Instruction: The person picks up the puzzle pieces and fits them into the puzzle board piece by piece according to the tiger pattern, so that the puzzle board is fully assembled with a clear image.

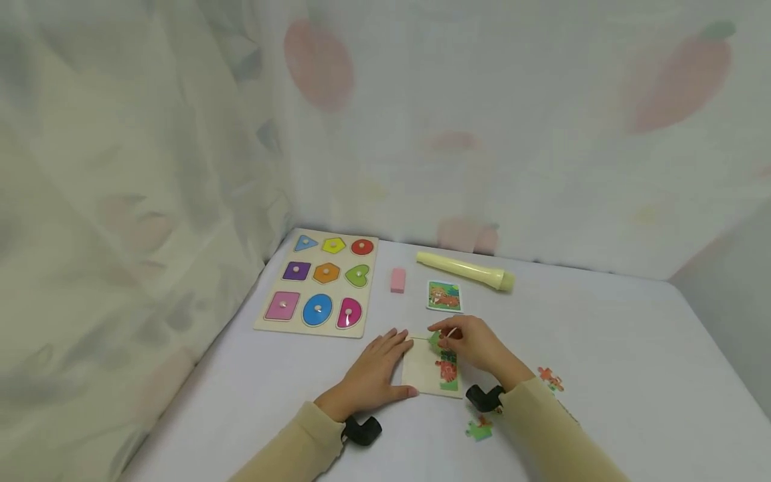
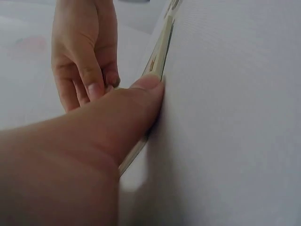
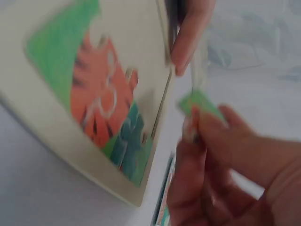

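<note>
A small wooden puzzle board (image 1: 418,368) lies between the hands, with tiger pieces (image 1: 446,370) fitted along its right side. My left hand (image 1: 373,375) rests at the board's left edge, fingers fairly straight. Its thumb (image 2: 148,84) presses against the near edge in the left wrist view. Over the board's far right part, my right hand (image 1: 476,343) pinches a green puzzle piece (image 3: 203,104) between thumb and fingers. In the right wrist view the fitted pieces (image 3: 101,94) show orange stripes and green, and the piece is held just off the frame.
Loose puzzle pieces (image 1: 480,430) lie near the right wrist, with others (image 1: 551,379) further right. Beyond the board are a tiger picture card (image 1: 444,296), a pink block (image 1: 398,280) and a pale yellow tube (image 1: 464,269). A shape board (image 1: 271,327) with knobbed pieces lies at the left.
</note>
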`<state>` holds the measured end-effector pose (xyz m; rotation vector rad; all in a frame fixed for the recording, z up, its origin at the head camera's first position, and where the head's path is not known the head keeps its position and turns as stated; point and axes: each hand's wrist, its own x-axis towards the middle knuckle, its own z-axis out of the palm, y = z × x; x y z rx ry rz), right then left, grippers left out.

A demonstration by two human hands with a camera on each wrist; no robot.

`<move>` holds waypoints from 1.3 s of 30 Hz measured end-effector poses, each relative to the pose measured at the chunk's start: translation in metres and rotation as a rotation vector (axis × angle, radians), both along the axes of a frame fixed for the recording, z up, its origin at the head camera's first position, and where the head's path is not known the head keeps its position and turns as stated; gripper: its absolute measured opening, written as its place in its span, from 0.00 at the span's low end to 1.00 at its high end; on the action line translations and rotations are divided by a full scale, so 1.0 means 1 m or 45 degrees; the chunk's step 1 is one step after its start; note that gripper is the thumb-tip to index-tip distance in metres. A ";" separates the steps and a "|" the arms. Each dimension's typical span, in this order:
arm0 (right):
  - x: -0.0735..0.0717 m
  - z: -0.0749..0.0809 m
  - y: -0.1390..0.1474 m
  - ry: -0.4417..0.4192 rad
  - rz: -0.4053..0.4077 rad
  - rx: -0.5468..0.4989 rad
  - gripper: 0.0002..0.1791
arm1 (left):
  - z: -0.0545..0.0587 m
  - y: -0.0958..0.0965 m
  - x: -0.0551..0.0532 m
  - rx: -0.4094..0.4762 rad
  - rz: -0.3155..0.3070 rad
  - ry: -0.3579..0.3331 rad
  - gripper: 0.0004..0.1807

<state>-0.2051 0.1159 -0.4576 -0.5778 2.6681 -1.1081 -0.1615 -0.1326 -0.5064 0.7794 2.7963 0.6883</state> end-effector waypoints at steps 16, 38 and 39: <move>-0.007 -0.010 -0.022 0.027 -0.132 0.138 0.10 | -0.001 0.002 0.001 0.020 0.034 0.003 0.57; 0.037 0.004 0.042 0.320 -0.158 0.544 0.17 | -0.009 0.000 -0.004 -0.009 0.016 0.030 0.53; 0.039 0.006 0.064 0.272 -0.216 0.588 0.17 | -0.010 0.001 -0.004 -0.008 0.013 0.027 0.53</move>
